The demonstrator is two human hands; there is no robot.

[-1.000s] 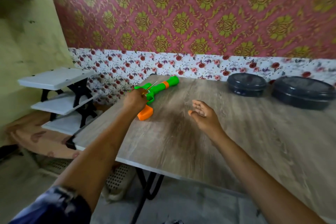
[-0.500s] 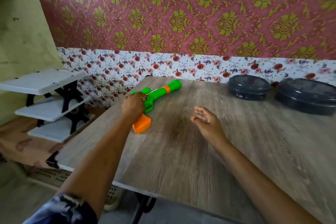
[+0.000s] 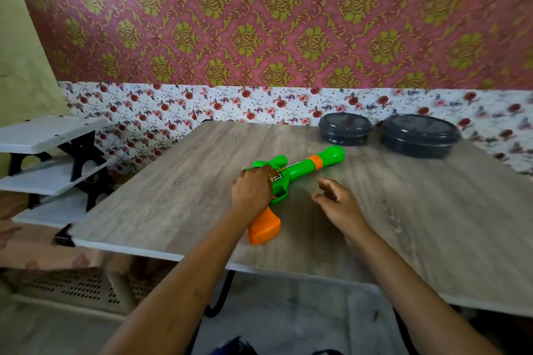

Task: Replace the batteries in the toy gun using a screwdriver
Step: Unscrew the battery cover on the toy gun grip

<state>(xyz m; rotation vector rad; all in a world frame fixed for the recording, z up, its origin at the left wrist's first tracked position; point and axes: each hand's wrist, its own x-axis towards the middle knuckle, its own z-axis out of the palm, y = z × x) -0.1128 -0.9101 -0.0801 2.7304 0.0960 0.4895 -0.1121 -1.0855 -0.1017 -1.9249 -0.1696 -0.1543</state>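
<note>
On a grey wood-grain table (image 3: pixel 173 196), seen from above by a head-worn camera, a toy gun (image 3: pixel 305 166) lay flat on its side. Its green barrel pointed away and to the right, with an orange ring near the muzzle, and its orange grip lay toward the near edge. The left hand (image 3: pixel 253 193) rested on the gun's body, fingers curled round a small screwdriver (image 3: pixel 287 168). The screwdriver's thin metal shaft stuck out of the fist along the barrel (the tip was too small and blurred to show what it touched). The right hand (image 3: pixel 340 204) was just right of the gun and apart from it, fingers loosely curled and holding nothing. 2 dark round lidded containers, a smaller one (image 3: pixel 345 128) and a larger one (image 3: pixel 419 135), stood side by side at the table's far edge by the wall. Left of the table stood a white shelf rack (image 3: pixel 49 132) with 3 boards on black brackets. Behind it all, a white floral strip ran beneath pink-and-gold patterned wallpaper (image 3: pixel 259 23).
</note>
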